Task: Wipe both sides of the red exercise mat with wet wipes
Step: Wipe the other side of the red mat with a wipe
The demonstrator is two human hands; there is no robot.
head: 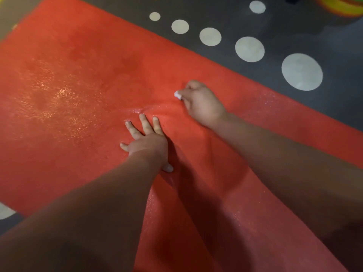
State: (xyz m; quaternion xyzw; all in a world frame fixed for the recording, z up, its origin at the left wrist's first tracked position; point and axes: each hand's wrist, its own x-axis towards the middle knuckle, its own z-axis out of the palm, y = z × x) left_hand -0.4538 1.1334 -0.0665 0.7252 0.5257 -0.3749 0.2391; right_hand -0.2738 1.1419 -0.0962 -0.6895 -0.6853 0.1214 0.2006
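Red mat (pixel 78 95) is lying flat on dark floor (pixel 294 26), filling centre & L of view, wet sheen showing on L part; white wipe (pixel 178 95) is sitting bunched in R hand (pixel 202 105), fingers curling tight round it, hand resting on mat; L hand (pixel 147 142) is pressing mat just beside, fingers straight & spread apart; pale circles (pixel 302 72) are running across floor beyond mat's far edge.

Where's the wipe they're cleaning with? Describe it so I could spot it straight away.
Start with the big red mat on the grey floor. The right hand, nearer the floor's pale dots, is curled round the wet wipe, only a small white wad poking out of its grip. It is the only white scrap on the mat; the left hand lies flat, holding nothing.
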